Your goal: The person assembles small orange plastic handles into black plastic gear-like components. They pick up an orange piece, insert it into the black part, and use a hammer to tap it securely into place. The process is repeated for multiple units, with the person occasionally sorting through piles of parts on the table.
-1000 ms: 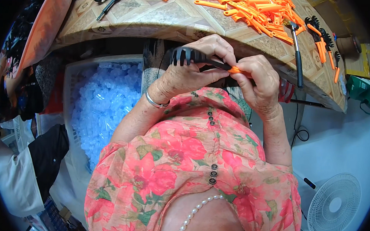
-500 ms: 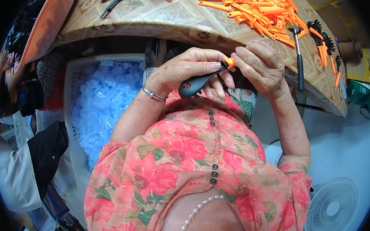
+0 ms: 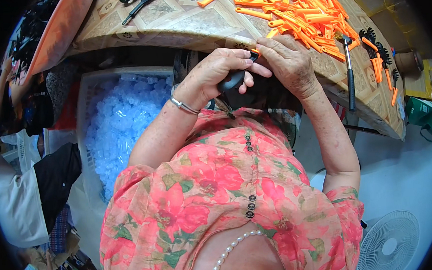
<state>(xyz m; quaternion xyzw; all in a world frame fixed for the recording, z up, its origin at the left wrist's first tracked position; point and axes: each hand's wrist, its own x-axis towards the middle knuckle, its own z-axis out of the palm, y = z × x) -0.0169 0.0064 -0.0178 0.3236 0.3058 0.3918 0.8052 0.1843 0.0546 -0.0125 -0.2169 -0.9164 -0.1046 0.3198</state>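
Note:
My left hand (image 3: 210, 75) is closed around a black plastic pasta server (image 3: 231, 81), with its wide end down by my palm. In the earlier frame that end shows a flower-shaped cutout and prongs; now my fingers hide much of it. My right hand (image 3: 288, 63) pinches at the narrow end, where a small bit of an orange handle (image 3: 255, 51) shows between the fingertips. Whether the two parts are fully joined is hidden. Both hands are together at the table's front edge, just left of and below a pile of orange handles (image 3: 313, 22).
A hammer (image 3: 350, 77) hangs over the table edge (image 3: 190, 35) at right, beside black pasta servers with orange handles (image 3: 380, 58). More black utensils (image 3: 141, 6) lie far left. A crate (image 3: 84, 128) of clear bluish plastic pieces stands below; a fan (image 3: 388, 245) is lower right. Another person (image 3: 19, 196) is at left.
Both hands have moved up and away from my body to the table edge, carrying the pasta server. Its wide end has turned and is now more hidden by my left fingers.

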